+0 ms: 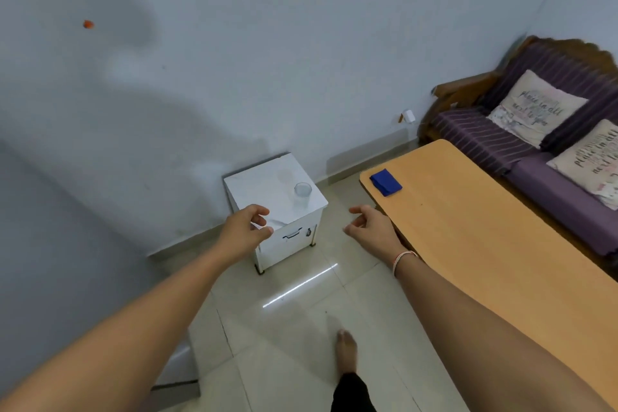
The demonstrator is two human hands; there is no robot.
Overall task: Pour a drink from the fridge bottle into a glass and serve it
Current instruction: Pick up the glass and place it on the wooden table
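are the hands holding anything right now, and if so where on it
Nothing is held. The left hand and right hand hang in the air with loosely curled fingers, and the glass stands untouched on the white cabinet.

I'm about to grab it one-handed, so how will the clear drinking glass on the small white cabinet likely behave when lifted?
The clear drinking glass looks smooth-walled, so probably slippery. It appears empty, so likely light. It stands upright near the right edge of the small white cabinet, so a nudge might tip it off, and it would probably break on the tiled floor.
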